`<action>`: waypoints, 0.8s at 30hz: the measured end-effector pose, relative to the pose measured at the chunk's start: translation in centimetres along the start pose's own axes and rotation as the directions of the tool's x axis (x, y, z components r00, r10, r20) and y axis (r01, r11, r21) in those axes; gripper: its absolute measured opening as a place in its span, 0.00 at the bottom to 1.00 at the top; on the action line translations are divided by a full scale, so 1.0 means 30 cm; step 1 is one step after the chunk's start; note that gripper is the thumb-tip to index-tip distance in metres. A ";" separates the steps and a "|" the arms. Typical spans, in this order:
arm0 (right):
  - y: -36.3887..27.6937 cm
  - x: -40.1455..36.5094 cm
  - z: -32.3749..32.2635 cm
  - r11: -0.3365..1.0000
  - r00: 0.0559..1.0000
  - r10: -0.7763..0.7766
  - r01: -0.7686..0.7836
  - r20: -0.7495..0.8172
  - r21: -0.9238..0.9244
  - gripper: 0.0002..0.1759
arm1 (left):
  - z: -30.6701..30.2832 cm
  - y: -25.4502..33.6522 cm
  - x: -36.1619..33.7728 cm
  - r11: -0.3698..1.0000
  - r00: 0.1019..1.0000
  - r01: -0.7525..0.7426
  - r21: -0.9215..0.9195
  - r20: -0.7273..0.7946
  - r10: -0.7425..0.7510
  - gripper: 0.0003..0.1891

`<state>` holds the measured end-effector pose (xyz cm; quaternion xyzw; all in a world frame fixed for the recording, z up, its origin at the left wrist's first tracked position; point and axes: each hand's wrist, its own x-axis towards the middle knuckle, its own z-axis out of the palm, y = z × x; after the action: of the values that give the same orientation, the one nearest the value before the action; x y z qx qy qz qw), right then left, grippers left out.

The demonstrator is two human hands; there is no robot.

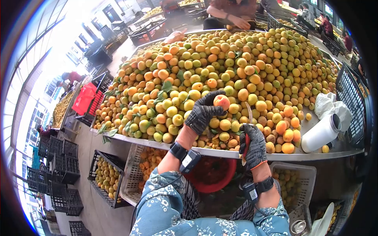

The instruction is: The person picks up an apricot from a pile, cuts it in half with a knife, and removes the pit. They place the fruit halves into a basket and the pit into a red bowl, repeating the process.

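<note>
My left hand [201,115], in a dark knitted glove, grips a reddish-orange apricot [221,102] between thumb and fingers, just above the heap. In my right hand [256,145], gloved the same way, is a curved knife [249,113], its blade pointing up and its reddish handle partly hidden by the fingers. Blade and held apricot are apart. Around both hands spreads a large pile of apricots [197,72], green-yellow to orange, with some leaves [167,86] among them. The pile lies on a metal-edged table [189,150].
Below the table edge are a red basin [214,187], a pale crate [132,173] of split apricots and a black crate [94,167] of whole ones. On the right stand a white bottle [321,133], a plastic bag [334,108] and a black crate [352,102]. Another person's hand [238,21] works across the table.
</note>
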<state>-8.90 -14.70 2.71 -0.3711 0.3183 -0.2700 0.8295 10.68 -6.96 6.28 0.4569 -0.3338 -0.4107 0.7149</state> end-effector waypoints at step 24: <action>0.067 0.007 0.141 0.998 0.998 0.051 -0.051 0.021 -0.030 0.07 | -0.101 -0.116 -0.178 0.795 0.957 -0.086 -0.601 -0.270 -0.101 0.25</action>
<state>-5.26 -11.79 3.27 -0.3780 0.3226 -0.2401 0.8339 9.93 -1.91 1.41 0.2598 -0.0746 -0.4277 0.8625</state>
